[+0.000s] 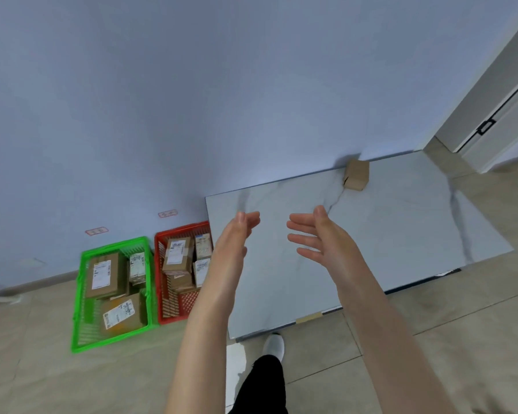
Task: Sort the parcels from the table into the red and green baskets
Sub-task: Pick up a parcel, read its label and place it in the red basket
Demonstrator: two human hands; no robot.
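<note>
I hold my left hand (237,234) and right hand (322,239) over the table (401,228), palms facing, fingers straight and holding nothing, a small parcel (356,174) lying beyond my right fingertips by the wall, the red basket (183,229) and green basket (114,245) left of my left fingers.

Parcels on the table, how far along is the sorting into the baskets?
Mostly done: the green plastic basket and the red plastic basket each hold several labelled cardboard parcels. In hand: nothing; the left hand and right hand hover open above the grey marble-look table. Left: one small brown cardboard box at the table's far edge.
</note>
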